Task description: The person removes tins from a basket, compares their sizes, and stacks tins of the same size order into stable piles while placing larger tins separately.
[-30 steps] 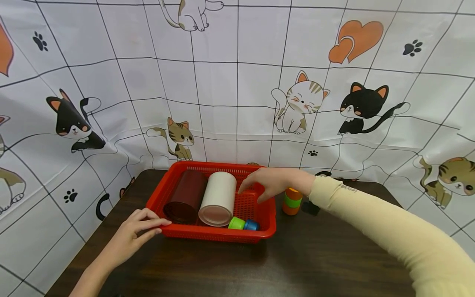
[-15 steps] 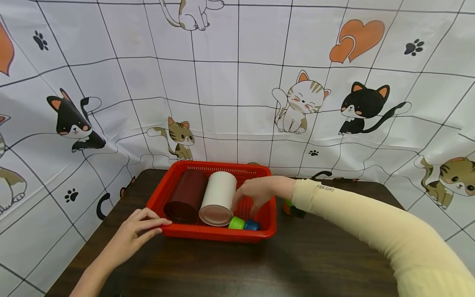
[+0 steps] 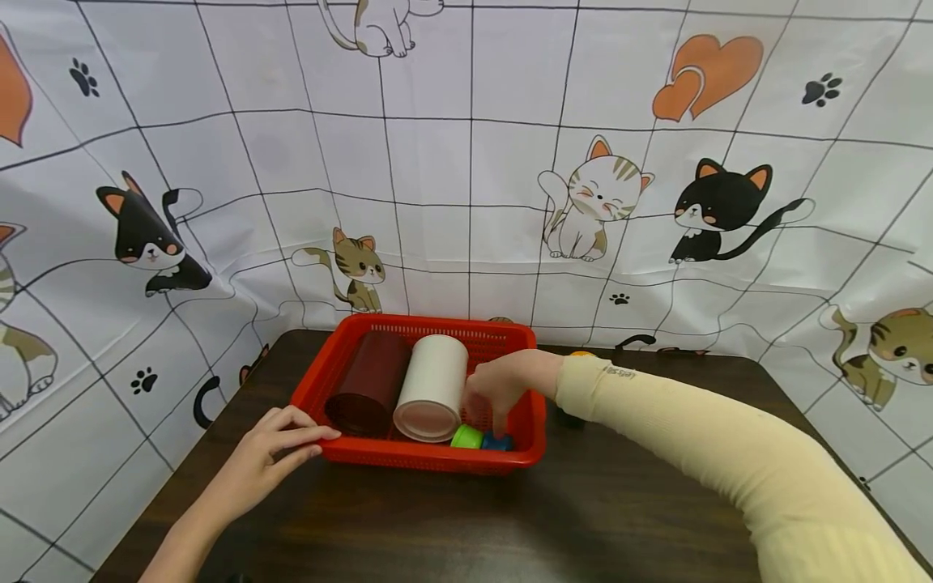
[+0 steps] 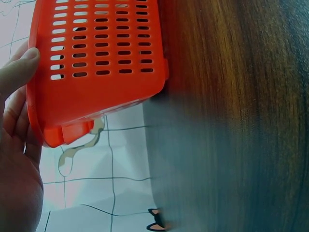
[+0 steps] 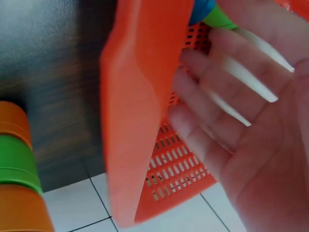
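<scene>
A red plastic basket stands on the dark table. At its front left corner my left hand grips the rim; in the left wrist view the thumb lies on the outer wall with fingers behind it. My right hand reaches down inside the basket's right part, fingers loosely bent and apart. Its fingertips are close to a small blue piece beside a lime-green piece; contact cannot be made out. To the left lie a white cylindrical container and a maroon one.
Right of the basket stands an orange-and-green cylinder, mostly hidden by the right forearm in the head view. A dark object beside it is barely visible. Behind the table hangs a white sheet printed with cats and grid lines.
My right hand has moved down and slightly left, deeper into the basket, towards the blue and green pieces. The left hand keeps its place on the rim.
</scene>
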`<action>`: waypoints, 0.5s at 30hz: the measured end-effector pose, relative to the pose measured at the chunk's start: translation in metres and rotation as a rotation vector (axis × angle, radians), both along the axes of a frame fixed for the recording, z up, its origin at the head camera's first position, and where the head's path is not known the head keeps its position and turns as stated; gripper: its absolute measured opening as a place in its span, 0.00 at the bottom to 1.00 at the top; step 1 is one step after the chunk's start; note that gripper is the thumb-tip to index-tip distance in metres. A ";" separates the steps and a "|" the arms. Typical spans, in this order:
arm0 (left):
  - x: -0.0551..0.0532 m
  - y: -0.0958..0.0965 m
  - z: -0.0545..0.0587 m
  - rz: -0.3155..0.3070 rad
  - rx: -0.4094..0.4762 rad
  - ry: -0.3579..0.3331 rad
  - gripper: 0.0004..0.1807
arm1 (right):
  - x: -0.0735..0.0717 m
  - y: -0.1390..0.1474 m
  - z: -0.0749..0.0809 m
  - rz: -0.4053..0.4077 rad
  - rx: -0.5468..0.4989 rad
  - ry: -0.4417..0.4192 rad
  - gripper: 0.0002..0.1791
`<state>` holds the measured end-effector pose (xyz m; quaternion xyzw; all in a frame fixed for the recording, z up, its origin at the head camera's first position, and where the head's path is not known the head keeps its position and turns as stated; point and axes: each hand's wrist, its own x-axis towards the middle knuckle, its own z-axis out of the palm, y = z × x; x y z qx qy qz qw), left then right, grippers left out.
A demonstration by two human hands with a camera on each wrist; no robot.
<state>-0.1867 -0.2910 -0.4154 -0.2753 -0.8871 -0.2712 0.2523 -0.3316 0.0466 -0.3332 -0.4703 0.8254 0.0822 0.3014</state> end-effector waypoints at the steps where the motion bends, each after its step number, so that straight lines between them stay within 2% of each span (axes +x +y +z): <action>1: 0.000 0.000 0.000 -0.005 0.003 0.003 0.26 | 0.000 -0.002 -0.001 -0.007 0.024 0.003 0.19; 11: 0.000 0.000 -0.002 -0.021 0.013 0.009 0.26 | -0.003 -0.016 -0.014 -0.087 0.196 -0.045 0.19; 15: 0.000 -0.001 -0.002 -0.008 0.004 0.006 0.26 | -0.003 -0.020 -0.019 -0.162 0.284 -0.122 0.16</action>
